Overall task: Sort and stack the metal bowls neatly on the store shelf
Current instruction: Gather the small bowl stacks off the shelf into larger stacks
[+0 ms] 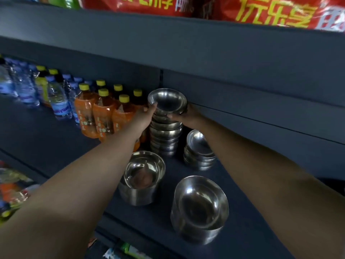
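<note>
the top bowl sits tilted atop the tall stack; left hand and right hand grip its opposite rims, equally near.

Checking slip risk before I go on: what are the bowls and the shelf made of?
Bowls: polished metal, likely stainless steel; mirror glare and reflections inside. Shelf: matte dark grey-blue, probably painted metal; flat, no shine, material uncertain.

A dark grey-blue store shelf runs across the view, with a back panel of the same colour behind it. Another shelf board above carries red packages with yellow lettering. Bottled drinks line the left side. The light seems dim, and the edges blur.
</note>
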The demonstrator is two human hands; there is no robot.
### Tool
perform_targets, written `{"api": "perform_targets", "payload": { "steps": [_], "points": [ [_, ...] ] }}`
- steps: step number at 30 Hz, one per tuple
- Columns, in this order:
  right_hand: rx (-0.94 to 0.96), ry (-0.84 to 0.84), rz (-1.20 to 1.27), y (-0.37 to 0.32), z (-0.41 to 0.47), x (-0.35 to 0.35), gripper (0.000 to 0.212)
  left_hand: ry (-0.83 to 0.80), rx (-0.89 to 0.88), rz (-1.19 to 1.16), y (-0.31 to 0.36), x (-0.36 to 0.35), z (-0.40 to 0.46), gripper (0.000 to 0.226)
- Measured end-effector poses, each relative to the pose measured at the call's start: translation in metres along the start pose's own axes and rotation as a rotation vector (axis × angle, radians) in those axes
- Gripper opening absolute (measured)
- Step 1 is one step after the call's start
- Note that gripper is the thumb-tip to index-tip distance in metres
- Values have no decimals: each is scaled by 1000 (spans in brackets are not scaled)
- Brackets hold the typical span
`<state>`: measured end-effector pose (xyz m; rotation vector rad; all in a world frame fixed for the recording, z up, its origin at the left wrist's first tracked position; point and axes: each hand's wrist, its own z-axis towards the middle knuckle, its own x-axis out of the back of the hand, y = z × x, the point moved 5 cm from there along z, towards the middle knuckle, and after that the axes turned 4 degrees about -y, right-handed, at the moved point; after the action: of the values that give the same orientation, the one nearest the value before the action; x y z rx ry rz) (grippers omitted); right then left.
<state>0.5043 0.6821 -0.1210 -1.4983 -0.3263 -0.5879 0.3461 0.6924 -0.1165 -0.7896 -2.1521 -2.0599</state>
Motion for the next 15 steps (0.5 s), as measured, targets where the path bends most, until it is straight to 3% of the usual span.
{"api": "perform_targets", "payload": {
  "steps": [3,6,9,11,15],
  "points": [
    [-58,-11,-61,13,10,-6,60,-40,92,-12,-13,-4,5,66],
    [-121,-7,-127,51,36,-9,103,-48,129,-60,-23,-5,8,69],
    [-166,-13,-184,59,36,-11,120,-49,109,-74,-25,-6,11,69],
    [-179,7,-227,31,7,-8,111,-13,67,-29,-23,-5,11,67],
    [-159,21,-411,-1,-41,5,66,94,-126,246,-12,1,-13,60]
  ]
}}
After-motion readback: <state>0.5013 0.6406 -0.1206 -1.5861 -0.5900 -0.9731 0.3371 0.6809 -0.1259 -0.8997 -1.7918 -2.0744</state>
